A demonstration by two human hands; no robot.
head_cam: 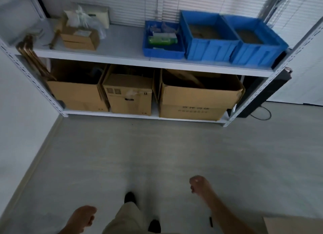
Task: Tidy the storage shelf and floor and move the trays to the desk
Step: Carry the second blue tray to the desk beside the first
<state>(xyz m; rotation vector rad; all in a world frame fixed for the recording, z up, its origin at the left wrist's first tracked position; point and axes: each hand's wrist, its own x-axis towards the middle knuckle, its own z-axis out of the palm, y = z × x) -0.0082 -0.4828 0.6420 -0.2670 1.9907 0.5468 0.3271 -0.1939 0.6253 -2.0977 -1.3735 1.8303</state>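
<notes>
Ahead, blue trays (163, 53) on shelf (122, 43) (grey floor (157, 155)).

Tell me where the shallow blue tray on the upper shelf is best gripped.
Probably the front long rim, coming from the front: the shallow blue tray sits near the front edge of the shelf, right wall close beside the deeper blue bin. Keep it level; a green bottle lies inside.

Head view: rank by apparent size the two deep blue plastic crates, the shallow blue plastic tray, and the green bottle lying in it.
1. Middle deep blue plastic crate and right deep blue plastic crate: they look alike, no ranking.
2. Shallow blue plastic tray.
3. Green bottle.
</notes>
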